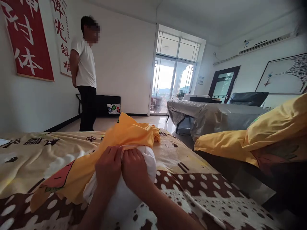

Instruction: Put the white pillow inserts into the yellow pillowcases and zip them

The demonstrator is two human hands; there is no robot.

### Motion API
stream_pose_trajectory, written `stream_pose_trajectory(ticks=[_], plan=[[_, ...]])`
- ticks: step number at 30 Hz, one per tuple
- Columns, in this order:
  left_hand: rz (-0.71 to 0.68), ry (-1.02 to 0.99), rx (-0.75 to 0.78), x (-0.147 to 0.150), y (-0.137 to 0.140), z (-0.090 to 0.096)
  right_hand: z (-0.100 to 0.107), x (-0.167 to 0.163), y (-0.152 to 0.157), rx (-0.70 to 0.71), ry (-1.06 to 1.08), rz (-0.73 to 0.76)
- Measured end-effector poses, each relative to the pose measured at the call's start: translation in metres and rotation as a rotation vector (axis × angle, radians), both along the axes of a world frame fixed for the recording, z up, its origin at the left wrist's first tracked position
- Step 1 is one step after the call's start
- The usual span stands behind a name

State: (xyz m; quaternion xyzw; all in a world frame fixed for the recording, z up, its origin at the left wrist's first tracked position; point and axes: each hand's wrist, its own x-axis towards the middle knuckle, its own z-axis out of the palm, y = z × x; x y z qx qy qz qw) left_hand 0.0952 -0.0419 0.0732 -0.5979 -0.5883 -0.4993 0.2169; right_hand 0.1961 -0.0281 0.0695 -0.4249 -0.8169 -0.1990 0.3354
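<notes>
The patterned blanket (203,188) spreads widest; on it, the yellow pillowcase (134,132) partly covers the white pillow (123,199); above the blanket, left hand (109,164) and right hand (134,164), side by side, each clamp their grip on the pillowcase's edge.

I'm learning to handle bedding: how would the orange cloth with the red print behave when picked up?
The orange cloth would probably flop, since it bunches in soft folds. It looks thin, so it is likely light. Lifting might drag the white fabric along, as the cloth appears partly wrapped over it.
</notes>
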Motion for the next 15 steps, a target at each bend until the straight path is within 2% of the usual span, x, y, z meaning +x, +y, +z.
stream_pose_trajectory(ticks=[4,6,8,10,12,15], plan=[[-0.072,-0.200,-0.033,-0.011,-0.002,0.006,-0.028,0.019,-0.044,0.311,0.151,0.116],[-0.079,-0.265,-0.035,-0.017,-0.004,0.009,-0.044,0.024,-0.061,0.393,0.190,0.120],[-0.071,-0.321,-0.056,-0.023,-0.006,0.012,-0.053,0.022,-0.068,0.329,0.192,0.062],[-0.054,-0.350,-0.090,-0.028,-0.009,0.015,-0.052,0.015,-0.064,0.187,0.117,0.032],[-0.024,-0.350,-0.106,-0.030,-0.012,0.016,-0.042,0.004,-0.050,0.053,-0.001,0.091],[0.026,-0.275,-0.027,-0.027,-0.013,0.014,-0.023,-0.013,-0.019,-0.059,-0.076,0.184]])
